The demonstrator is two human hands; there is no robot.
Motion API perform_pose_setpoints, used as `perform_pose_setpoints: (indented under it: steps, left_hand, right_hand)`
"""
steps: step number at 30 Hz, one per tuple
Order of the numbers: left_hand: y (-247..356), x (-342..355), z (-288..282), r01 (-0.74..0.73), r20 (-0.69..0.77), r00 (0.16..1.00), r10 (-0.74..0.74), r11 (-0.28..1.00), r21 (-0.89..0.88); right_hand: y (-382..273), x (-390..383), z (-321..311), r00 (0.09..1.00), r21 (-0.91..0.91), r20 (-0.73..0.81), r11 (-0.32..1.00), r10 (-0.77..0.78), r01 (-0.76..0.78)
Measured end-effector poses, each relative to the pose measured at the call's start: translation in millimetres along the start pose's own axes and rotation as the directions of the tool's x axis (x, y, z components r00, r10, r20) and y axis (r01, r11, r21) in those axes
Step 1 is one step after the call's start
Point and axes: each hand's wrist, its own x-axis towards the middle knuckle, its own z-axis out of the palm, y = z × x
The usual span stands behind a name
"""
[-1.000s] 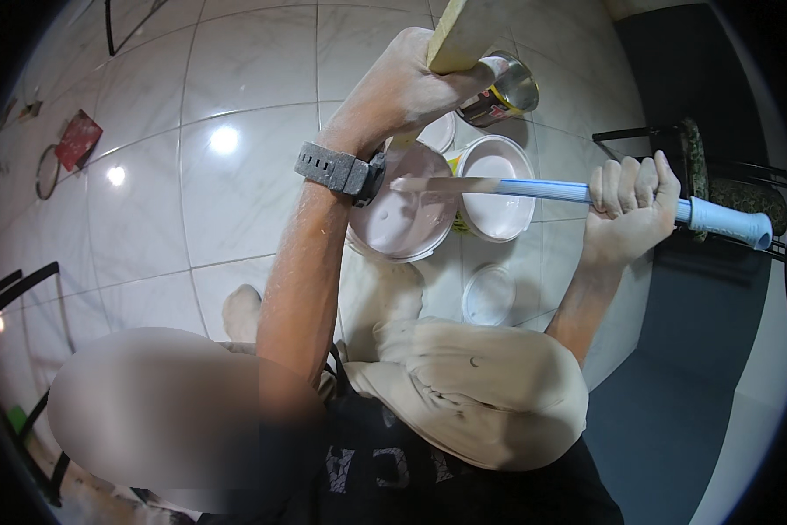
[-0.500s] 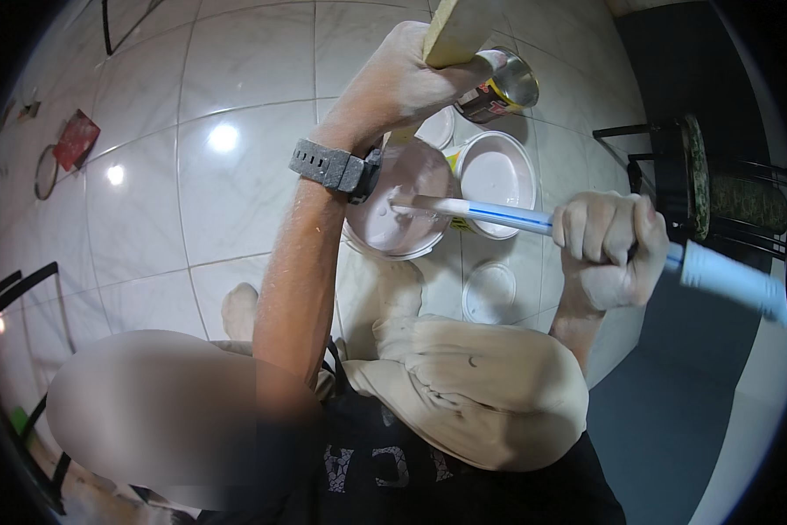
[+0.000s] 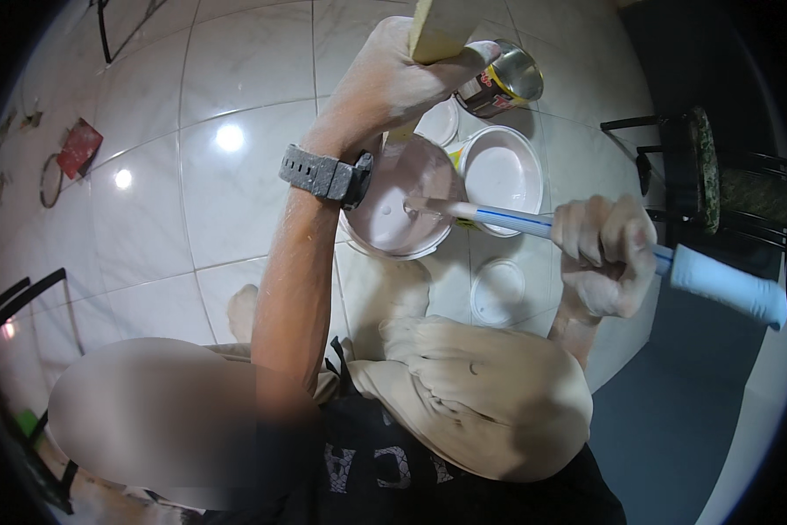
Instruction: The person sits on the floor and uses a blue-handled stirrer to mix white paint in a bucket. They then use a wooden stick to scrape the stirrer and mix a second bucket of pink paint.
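Note:
My left hand (image 3: 380,83), dusted with white powder, is closed around a pale yellow flat bar (image 3: 453,33) above the paint bucket (image 3: 402,255). A yellowish strip below the hand reaches toward the bucket; how it joins the bar is hidden. In my right hand (image 3: 605,254) is a white pole (image 3: 516,222) with blue stripes and a light-blue sleeve at its outer end. The pole slants left and its coated tip is over the bucket, at the pale pinkish liquid. Whether the tip is dipped in is hard to tell.
Beside the bucket stands a second white bucket (image 3: 538,179) with pale liquid. Beyond it lies an open metal tin (image 3: 503,86). A round white lid (image 3: 496,293) is on the tiled floor. Dark chairs (image 3: 706,171) stand at right, and a red piece (image 3: 79,149) lies at left.
The pole's tip has shifted slightly right over the bucket. My right hand's fingers have loosened a little around the pole. My left hand stays on the bar; the view has shifted slightly.

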Motion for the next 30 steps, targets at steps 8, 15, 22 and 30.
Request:
perform_pose_setpoints:
  steps: [8, 15, 22, 30]
  left_hand:
    - [-4, 3, 0, -0.003, -0.019, 1.000, 0.003, 1.000, -0.021]
    - [1, 4, -3, 0.074, 0.030, 0.997, -0.074, 0.997, -0.011]
    - [10, 1, 4, 0.177, -0.025, 0.984, -0.177, 0.984, 0.000]
    - [4, 13, 6, 0.189, 0.007, 0.982, -0.189, 0.981, -0.036]
  right_hand:
    - [65, -11, -13, 0.997, 0.194, -0.028, 0.979, 0.066, -0.060]
    - [76, -20, -29, 0.986, -0.516, 0.120, 0.841, -0.118, 0.164]
    - [63, -29, -41, 0.986, -0.485, 0.008, 0.863, 0.167, -0.142]
    - [84, -20, -65, 0.961, -0.682, 0.260, 0.722, 0.091, 0.116]
